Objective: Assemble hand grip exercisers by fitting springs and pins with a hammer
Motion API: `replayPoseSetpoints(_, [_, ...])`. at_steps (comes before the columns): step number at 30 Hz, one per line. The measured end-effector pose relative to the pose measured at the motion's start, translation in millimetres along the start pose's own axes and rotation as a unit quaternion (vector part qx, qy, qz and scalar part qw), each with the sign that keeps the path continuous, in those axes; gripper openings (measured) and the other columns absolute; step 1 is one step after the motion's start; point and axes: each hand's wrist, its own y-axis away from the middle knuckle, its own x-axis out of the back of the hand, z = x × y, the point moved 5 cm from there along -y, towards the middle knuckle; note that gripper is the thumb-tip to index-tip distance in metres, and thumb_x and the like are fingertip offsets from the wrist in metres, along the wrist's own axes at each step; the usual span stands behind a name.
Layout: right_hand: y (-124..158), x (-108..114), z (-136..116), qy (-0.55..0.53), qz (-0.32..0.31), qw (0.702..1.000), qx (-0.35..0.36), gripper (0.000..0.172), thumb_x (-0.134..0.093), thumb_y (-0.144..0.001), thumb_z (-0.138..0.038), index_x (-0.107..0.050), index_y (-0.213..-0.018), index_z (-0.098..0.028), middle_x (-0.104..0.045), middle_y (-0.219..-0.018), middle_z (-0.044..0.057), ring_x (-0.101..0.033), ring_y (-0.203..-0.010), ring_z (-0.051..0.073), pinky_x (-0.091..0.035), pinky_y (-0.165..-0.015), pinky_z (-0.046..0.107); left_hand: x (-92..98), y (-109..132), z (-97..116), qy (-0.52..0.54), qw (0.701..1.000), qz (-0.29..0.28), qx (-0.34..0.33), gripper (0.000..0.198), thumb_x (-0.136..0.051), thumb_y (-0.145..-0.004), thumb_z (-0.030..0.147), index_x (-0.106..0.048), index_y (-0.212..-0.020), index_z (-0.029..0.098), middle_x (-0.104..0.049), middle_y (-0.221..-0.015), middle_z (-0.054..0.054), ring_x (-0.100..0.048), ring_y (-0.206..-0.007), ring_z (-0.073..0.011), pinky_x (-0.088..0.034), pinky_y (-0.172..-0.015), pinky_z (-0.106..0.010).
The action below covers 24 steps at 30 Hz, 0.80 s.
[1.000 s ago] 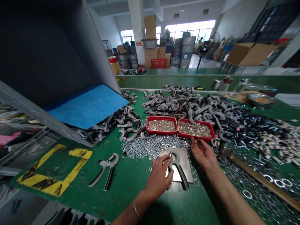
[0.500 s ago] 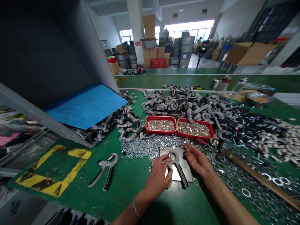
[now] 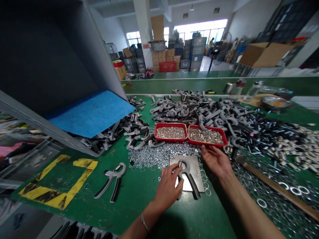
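A grey and black hand grip strengthener [image 3: 191, 181] lies on a flat metal plate [image 3: 198, 166]. My left hand [image 3: 168, 186] is closed around its left side, fingers by a small metal pin [image 3: 179, 163] near the top. My right hand [image 3: 217, 162] is off the plate, palm partly turned up and fingers extended, just below the right red tray [image 3: 225, 141] of small metal pins. I see nothing in its fingers. Another hand grip [image 3: 117, 179] with a spring lies on the green table to the left.
A second red tray [image 3: 155, 136] holds tiny parts. Nuts [image 3: 147, 157] are spread before it. Grey handles [image 3: 184, 111] are heaped behind. A hammer [image 3: 269, 181] lies among washers [image 3: 261, 203] on the right. A grey bin [image 3: 99, 49] with a blue sheet [image 3: 99, 109] stands left.
My right hand has moved right and away from the hand grip, towards the right red tray. My left hand stays on the hand grip.
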Motion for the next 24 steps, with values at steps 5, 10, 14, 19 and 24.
replayPoseSetpoints(5, [1.5, -3.2, 1.2, -0.004, -0.011, 1.000, 0.004, 0.016, -0.046, -0.091, -0.009, -0.059, -0.098, -0.015, -0.069, -0.093, 0.012, -0.071, -0.090, 0.022, -0.066, -0.070, 0.033, 1.6, -0.1, 1.3, 0.006, 1.000, -0.004, 0.001, 0.042, -0.054, -0.092, 0.022, -0.049, -0.134, 0.024, -0.050, -0.136, -0.009, -0.045, -0.126, -0.0263, -0.035, -0.109, -0.048])
replayPoseSetpoints(10, [2.9, -5.6, 0.3, -0.003, -0.024, 1.000, -0.005, 0.015, -0.046, -0.094, -0.015, -0.060, -0.090, -0.017, -0.070, -0.091, 0.010, -0.069, -0.072, 0.015, -0.062, -0.059, 0.025, 1.5, -0.3, 0.5, 0.009, 1.000, -0.003, 0.001, 0.044, -0.054, -0.092, 0.022, -0.049, -0.135, 0.024, -0.050, -0.136, -0.010, -0.045, -0.126, -0.0271, -0.035, -0.109, -0.049])
replayPoseSetpoints(14, [0.7, -6.0, -7.3, 0.012, -0.037, 0.999, -0.009, 0.016, -0.048, -0.095, -0.021, -0.060, -0.085, -0.018, -0.071, -0.084, 0.007, -0.063, -0.059, 0.011, -0.058, -0.051, 0.022, 0.8, -0.3, -0.3, 0.008, 1.000, -0.001, 0.003, 0.045, -0.055, -0.091, 0.022, -0.049, -0.135, 0.025, -0.051, -0.135, -0.009, -0.047, -0.125, -0.0269, -0.036, -0.108, -0.049])
replayPoseSetpoints(19, [9.7, -6.1, -3.0, 0.058, -0.061, 0.996, -0.014, 0.016, -0.052, -0.093, -0.019, -0.061, -0.080, -0.017, -0.072, -0.083, 0.006, -0.063, -0.059, 0.010, -0.058, -0.053, 0.021, 0.6, -0.7, -0.5, 0.005, 1.000, 0.001, 0.001, 0.044, -0.054, -0.092, 0.022, -0.049, -0.135, 0.024, -0.050, -0.136, -0.009, -0.046, -0.125, -0.0269, -0.035, -0.109, -0.050])
replayPoseSetpoints(24, [44.8, -10.2, 36.8, 0.121, -0.116, 0.985, -0.041, 0.009, -0.064, -0.085, -0.015, -0.067, -0.093, -0.014, -0.074, -0.091, 0.010, -0.065, -0.062, 0.013, -0.059, -0.054, 0.024, 1.1, -0.7, 0.7, 0.008, 1.000, -0.004, 0.005, 0.042, -0.053, -0.092, 0.023, -0.050, -0.134, 0.025, -0.050, -0.136, -0.010, -0.046, -0.125, -0.0281, -0.037, -0.107, -0.050])
